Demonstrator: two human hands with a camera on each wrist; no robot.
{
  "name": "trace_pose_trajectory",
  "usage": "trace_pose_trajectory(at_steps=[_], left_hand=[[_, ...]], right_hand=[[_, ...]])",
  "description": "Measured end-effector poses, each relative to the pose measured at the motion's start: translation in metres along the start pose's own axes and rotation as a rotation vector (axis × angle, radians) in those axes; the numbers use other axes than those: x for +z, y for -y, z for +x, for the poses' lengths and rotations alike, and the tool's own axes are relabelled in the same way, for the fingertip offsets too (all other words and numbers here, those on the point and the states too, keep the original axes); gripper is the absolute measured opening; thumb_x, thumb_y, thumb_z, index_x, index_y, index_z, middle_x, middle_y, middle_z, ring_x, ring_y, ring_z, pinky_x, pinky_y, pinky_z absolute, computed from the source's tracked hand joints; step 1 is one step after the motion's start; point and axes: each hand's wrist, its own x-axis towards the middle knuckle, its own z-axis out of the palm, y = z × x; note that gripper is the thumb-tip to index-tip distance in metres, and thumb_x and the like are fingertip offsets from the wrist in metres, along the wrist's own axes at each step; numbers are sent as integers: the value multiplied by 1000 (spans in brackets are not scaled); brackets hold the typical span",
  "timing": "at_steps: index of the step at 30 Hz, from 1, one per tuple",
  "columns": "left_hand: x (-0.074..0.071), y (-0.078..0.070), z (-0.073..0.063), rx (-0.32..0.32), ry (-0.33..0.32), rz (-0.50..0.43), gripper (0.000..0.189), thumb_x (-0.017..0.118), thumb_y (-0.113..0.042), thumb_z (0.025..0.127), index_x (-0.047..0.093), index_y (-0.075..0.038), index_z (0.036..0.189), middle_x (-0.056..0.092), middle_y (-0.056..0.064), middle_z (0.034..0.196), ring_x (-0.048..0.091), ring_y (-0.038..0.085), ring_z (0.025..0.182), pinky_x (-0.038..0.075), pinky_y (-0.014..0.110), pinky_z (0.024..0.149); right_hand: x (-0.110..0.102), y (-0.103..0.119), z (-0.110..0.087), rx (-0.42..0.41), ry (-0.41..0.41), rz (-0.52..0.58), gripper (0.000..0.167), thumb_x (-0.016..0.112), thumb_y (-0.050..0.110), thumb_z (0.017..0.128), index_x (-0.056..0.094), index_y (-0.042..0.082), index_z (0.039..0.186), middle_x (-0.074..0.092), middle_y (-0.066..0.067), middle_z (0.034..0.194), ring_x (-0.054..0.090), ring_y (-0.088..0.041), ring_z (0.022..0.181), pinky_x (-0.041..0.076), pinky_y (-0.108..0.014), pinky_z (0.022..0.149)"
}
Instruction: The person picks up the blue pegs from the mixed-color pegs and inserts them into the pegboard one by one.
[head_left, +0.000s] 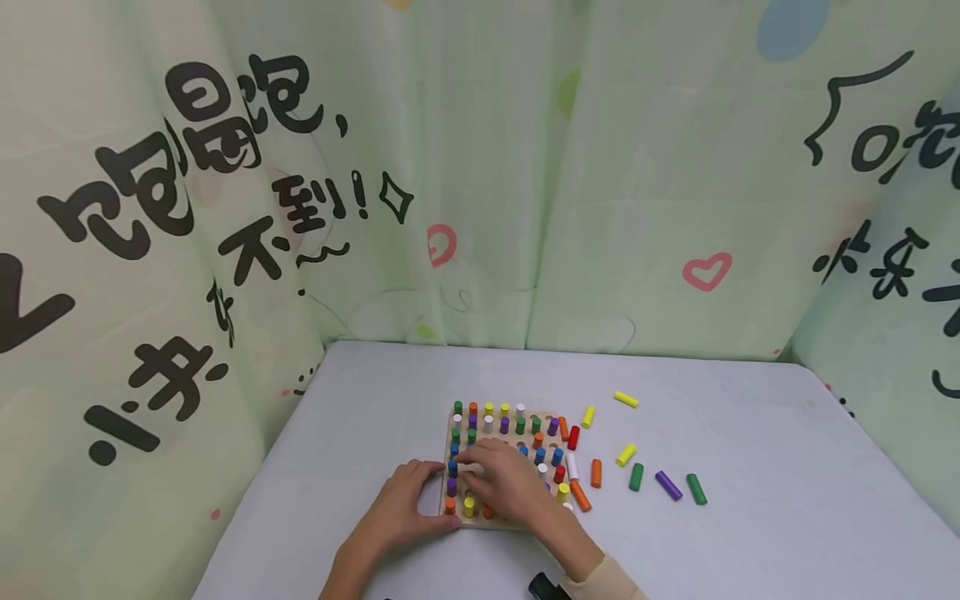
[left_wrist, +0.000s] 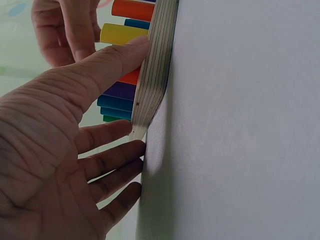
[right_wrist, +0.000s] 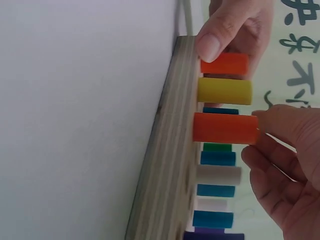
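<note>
A wooden pegboard [head_left: 480, 527] carries rows of colored pegs. My left hand [head_left: 408, 504] holds its near left corner, thumb on the front edge and fingers against the left side; the left wrist view shows these fingers [left_wrist: 117, 165] spread. Over the board's left part reaches my right hand [head_left: 506, 479], its thumb and index tips beside a blue peg [head_left: 453, 468] in the leftmost column. In the right wrist view an orange peg [right_wrist: 225, 128] covers the tips of the right hand [right_wrist: 285, 160], so whether they pinch anything is hidden. A yellow peg [left_wrist: 122, 34] stands beside the left thumb.
Loose pegs lie right of the board: several in yellow, orange and other colors, among them a purple peg [head_left: 668, 486] and a green peg [head_left: 696, 489]. A black object [head_left: 546, 586] sits at the near table edge. A printed curtain [head_left: 600, 208] hangs behind the white table [head_left: 787, 517].
</note>
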Motion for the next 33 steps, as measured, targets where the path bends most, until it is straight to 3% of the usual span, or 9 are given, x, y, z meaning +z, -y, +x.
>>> trace_pose_trajectory(at_steps=[8, 13, 19, 28, 33], left_hand=[[2, 0, 0, -31, 6, 10, 86, 86, -58, 73, 58, -10, 138, 60, 8, 127, 54, 30, 119, 47, 58, 106], [4, 1, -3, -31, -9, 11, 87, 87, -59, 72, 58, -10, 138, 61, 8, 127, 54, 31, 121, 46, 58, 107], [0, 3, -8, -47, -39, 8, 88, 87, -58, 71, 58, -10, 139, 60, 9, 130, 53, 32, 124, 44, 59, 109], [0, 8, -9, -54, -43, 13, 89, 87, -60, 70, 58, -11, 138, 60, 8, 129, 54, 31, 124, 44, 58, 109], [-1, 8, -10, -38, -56, 15, 89, 86, -61, 71, 56, -12, 140, 59, 8, 132, 53, 31, 125, 44, 57, 110]], right_hand=[[-16, 7, -25, 36, -81, 151, 18, 72, 17, 96, 75, 10, 113, 75, -2, 104, 68, -21, 95, 60, -32, 84], [-26, 11, -41, 96, -134, 194, 16, 73, 17, 96, 76, 11, 111, 75, 2, 102, 65, -20, 86, 59, -30, 71], [-36, 14, -56, 158, -165, 170, 16, 73, 20, 96, 76, 14, 110, 74, 7, 104, 63, -16, 84, 58, -27, 72], [-49, 8, -77, 238, -196, 112, 18, 77, 15, 92, 75, 15, 109, 74, 8, 103, 68, -14, 95, 61, -35, 84], [-58, 1, -86, 329, -221, 69, 24, 80, 13, 90, 74, 16, 113, 74, 5, 107, 66, -17, 97, 61, -37, 87]])
